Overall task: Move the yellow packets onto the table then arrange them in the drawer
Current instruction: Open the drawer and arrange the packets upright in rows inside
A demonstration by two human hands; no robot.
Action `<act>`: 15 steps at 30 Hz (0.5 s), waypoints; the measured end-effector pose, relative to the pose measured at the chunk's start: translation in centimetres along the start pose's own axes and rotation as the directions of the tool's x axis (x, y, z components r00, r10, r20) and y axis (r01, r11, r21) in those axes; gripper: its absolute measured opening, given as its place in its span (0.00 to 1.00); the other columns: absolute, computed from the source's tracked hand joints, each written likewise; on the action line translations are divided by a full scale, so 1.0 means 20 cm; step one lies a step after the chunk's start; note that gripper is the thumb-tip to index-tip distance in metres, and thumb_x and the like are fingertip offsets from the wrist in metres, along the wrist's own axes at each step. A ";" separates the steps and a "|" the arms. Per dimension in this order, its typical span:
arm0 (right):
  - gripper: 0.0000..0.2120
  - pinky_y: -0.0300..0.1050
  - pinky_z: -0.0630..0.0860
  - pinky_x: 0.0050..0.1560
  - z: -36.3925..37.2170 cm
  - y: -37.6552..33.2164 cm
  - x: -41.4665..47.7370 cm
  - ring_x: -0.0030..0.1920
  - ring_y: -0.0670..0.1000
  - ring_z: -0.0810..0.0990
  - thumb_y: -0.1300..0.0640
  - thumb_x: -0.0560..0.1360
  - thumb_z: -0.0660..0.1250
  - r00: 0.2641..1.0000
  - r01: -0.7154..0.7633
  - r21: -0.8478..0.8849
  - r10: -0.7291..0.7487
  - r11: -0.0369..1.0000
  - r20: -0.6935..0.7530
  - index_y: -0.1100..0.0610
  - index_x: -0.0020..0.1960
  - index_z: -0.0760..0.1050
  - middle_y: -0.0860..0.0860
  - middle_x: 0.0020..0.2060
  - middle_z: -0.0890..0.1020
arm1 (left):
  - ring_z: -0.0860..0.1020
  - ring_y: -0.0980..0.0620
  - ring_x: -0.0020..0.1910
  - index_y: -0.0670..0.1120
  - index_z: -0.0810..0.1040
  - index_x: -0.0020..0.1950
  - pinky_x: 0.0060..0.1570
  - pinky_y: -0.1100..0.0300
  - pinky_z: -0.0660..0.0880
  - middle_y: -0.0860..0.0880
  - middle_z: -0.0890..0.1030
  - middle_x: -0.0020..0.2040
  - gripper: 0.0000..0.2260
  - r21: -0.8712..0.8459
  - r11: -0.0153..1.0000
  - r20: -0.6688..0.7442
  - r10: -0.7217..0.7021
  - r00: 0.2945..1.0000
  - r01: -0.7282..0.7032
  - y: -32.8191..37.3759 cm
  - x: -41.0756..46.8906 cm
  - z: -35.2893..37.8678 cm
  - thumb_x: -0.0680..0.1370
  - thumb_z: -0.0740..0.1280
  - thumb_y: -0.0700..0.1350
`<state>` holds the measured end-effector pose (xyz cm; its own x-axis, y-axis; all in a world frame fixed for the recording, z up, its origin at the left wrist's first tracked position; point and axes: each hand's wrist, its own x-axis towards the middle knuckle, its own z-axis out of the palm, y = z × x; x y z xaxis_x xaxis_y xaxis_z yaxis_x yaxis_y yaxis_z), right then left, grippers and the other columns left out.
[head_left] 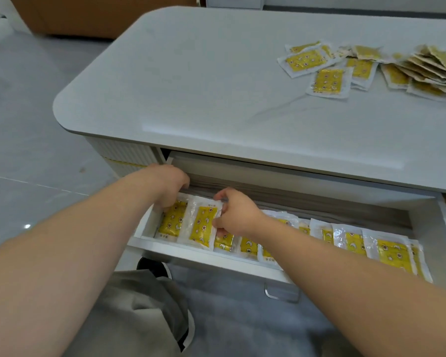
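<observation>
The white drawer stands pulled out under the grey table. A row of several yellow packets lies overlapping along its floor. My left hand presses on the leftmost packet at the drawer's left end. My right hand pinches the right edge of the second packet, which lies tilted over its neighbours. A loose pile of more yellow packets sits on the table's far right.
A metal handle is on the drawer front. My knee in grey trousers is below the drawer, beside a grey rug. A tiled floor lies left, and brown furniture stands behind the table.
</observation>
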<state>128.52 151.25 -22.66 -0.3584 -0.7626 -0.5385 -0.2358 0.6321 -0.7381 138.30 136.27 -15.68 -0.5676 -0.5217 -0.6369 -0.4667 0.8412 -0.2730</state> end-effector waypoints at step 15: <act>0.13 0.45 0.78 0.39 -0.54 -0.21 -0.44 0.37 0.46 0.79 0.62 0.75 0.61 0.859 0.113 -0.360 -0.273 0.926 -0.434 0.49 0.42 0.81 0.43 0.36 0.81 | 0.81 0.59 0.35 0.54 0.79 0.48 0.38 0.61 0.76 0.54 0.83 0.37 0.08 -0.435 0.842 -0.329 0.181 0.927 -0.319 0.23 -0.29 -0.36 0.77 0.71 0.57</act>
<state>122.98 156.87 -10.43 -0.6350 -0.7679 -0.0844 -0.5843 0.5489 -0.5978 134.56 142.13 -8.13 -0.8336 -0.3783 -0.4024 -0.5072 0.8128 0.2866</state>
